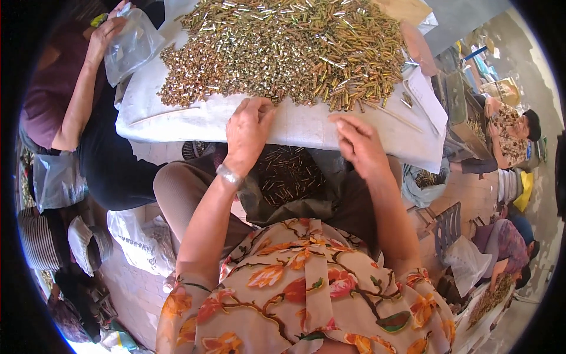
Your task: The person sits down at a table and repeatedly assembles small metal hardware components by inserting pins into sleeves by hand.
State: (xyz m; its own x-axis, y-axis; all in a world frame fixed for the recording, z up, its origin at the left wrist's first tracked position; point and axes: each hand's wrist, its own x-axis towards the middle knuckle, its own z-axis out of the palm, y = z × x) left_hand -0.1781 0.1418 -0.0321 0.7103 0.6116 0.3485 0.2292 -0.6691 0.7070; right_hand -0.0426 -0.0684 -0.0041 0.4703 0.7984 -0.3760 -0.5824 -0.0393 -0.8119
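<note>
A wide pile of small brass-coloured metal parts [253,53] covers the far part of a white-covered table [289,127]. Short ring-like pieces lie mostly at its left and middle, longer thin sleeves at its right. At the pile's near edge, my left hand [249,131] has its fingertips drawn together against the short pieces; what they grip, if anything, is hidden. My right hand [361,143] hovers over the table's front edge, thumb and fingers curled together, and anything between them is too small to name. Below, between my knees, a dark bag [289,177] holds many long metal pieces.
Thin sticks [162,115] lie on the cloth at left and right. A person at the left holds a clear plastic bag [132,47]. A light-blue bag of parts [424,183] stands below the table's right side. Other people sit farther right.
</note>
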